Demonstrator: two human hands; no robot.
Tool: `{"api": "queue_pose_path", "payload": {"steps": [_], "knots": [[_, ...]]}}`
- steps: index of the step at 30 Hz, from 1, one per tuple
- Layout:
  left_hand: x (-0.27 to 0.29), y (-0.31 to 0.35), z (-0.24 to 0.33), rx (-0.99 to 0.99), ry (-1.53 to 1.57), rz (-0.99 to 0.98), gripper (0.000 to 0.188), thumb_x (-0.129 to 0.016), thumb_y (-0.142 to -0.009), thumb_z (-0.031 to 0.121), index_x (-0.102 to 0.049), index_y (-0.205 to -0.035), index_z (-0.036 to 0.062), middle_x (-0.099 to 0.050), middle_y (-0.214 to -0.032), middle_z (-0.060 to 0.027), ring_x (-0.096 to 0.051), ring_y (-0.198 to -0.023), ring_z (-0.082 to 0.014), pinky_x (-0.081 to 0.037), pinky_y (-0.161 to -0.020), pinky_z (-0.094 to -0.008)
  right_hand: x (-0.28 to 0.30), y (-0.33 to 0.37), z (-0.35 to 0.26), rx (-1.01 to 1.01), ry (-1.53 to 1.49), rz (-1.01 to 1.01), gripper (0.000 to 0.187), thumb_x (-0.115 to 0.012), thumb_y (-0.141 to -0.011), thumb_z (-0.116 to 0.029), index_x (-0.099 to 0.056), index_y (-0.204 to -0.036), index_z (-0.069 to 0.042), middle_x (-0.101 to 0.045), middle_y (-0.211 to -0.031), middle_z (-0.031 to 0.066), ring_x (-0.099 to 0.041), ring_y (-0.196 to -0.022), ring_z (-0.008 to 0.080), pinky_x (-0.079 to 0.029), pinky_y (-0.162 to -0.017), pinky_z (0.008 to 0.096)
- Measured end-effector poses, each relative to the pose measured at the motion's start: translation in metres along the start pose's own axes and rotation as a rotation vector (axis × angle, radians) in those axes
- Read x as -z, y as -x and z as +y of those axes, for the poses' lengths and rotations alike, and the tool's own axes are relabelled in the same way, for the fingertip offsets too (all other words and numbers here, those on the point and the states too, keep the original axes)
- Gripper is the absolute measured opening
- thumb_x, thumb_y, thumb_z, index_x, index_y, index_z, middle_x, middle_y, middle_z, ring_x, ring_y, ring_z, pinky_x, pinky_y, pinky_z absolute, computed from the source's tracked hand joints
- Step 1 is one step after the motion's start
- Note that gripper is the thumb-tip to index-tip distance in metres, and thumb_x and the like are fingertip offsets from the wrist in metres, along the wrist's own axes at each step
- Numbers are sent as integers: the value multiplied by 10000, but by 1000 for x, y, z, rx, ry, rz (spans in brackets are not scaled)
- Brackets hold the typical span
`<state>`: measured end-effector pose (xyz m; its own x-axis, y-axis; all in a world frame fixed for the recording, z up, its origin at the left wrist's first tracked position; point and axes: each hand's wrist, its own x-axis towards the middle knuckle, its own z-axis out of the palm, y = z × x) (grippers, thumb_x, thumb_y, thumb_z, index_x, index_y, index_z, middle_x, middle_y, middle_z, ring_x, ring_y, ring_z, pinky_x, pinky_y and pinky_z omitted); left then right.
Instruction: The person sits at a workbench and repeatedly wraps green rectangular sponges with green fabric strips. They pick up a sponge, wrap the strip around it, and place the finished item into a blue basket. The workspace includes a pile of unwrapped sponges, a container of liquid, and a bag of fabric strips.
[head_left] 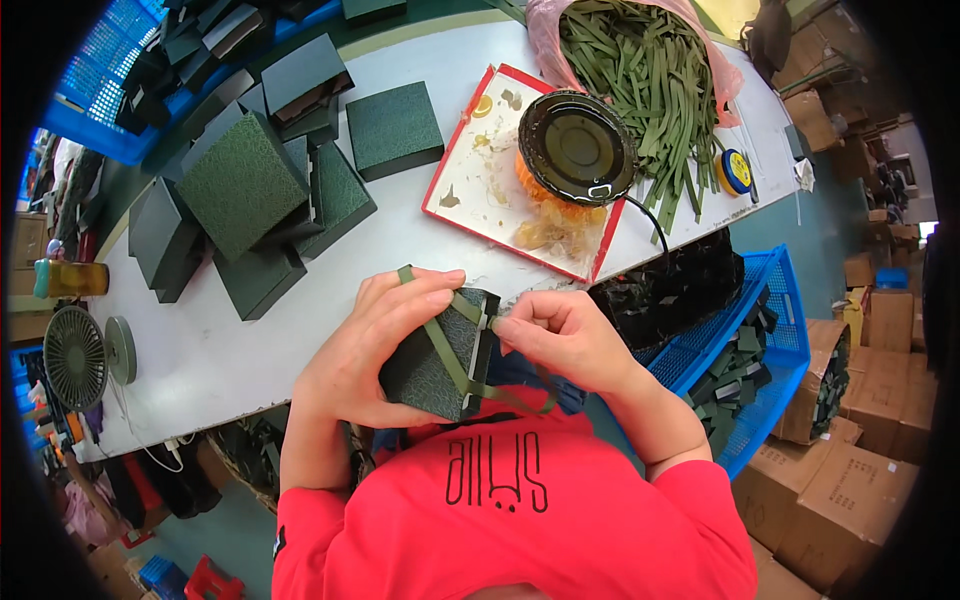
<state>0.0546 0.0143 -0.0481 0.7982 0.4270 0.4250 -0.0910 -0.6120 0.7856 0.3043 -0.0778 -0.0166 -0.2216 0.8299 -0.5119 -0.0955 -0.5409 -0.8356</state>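
Note:
My left hand [370, 345] is wrapped round a dark green textured box [415, 370], held tilted just in front of the table's near edge. A flat olive-green ribbon [447, 352] crosses the box's face at a slant and hangs in a loop off its lower right corner. The thumb and finger of my right hand [560, 335] are pinched together at the box's right edge, where the ribbon runs up to the fingertips. The very end between those fingertips is hidden.
Several green boxes [245, 185] are heaped at the left of the white table [190, 365]. A black round glue pot [578, 145] stands on a red-rimmed, glue-stained tray [480, 215]. Behind it, a pink bag [735, 85] spills ribbons. A blue crate [785, 330] stands right, a small fan [78, 350] left.

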Motion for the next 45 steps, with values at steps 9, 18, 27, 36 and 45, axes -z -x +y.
{"api": "queue_pose_path", "payload": {"steps": [9, 18, 27, 36, 45], "knots": [[-1, -4, 3, -19, 29, -6, 1030, -933, -579, 225, -452, -1471, 46, -516, -1486, -217, -512, -1326, -404, -353, -1089, -497, 1, -10, 13, 85, 81, -33, 296, -675, -999, -264, -679, -815, -32, -597, -672, -50, -458, -615, 6, -359, -550, 227], [1, -2, 3, -20, 35, -35, 1006, -924, -599, 267, -465, -1468, 53, -507, -1494, -215, -500, -1324, -404, -346, -1082, -495, 2, -10, 12, 78, 54, -68, 285, -662, -1006, -230, -650, -795, -38, -609, -691, -55, -480, -609, -2, -358, -520, 212], [2, -10, 7, -86, -164, -148, 921, -910, -572, 259, -543, -1396, 72, -515, -1490, -171, -523, -1232, -372, -356, -1040, -508, 2, -18, 27, 105, 73, -39, 302, -621, -992, -199, -636, -767, 1, -621, -663, 10, -583, -590, 65, -463, -563, 244], [4, -2, 2, -23, -95, -42, 926, -917, -576, 240, -524, -1396, 65, -512, -1485, -181, -513, -1280, -394, -356, -1043, -505, 20, -15, 25, 154, 31, -93, 259, -547, -1071, -215, -701, -1116, -12, -736, -936, -1, -566, -748, 20, -435, -629, 196], [2, -3, 6, -14, -155, -66, 904, -914, -581, 229, -533, -1383, 62, -518, -1476, -187, -528, -1262, -390, -371, -1028, -497, 3, -17, 25, 150, 136, -22, 249, -613, -1037, -213, -709, -976, 9, -723, -861, 20, -606, -752, 35, -465, -639, 221]]}}
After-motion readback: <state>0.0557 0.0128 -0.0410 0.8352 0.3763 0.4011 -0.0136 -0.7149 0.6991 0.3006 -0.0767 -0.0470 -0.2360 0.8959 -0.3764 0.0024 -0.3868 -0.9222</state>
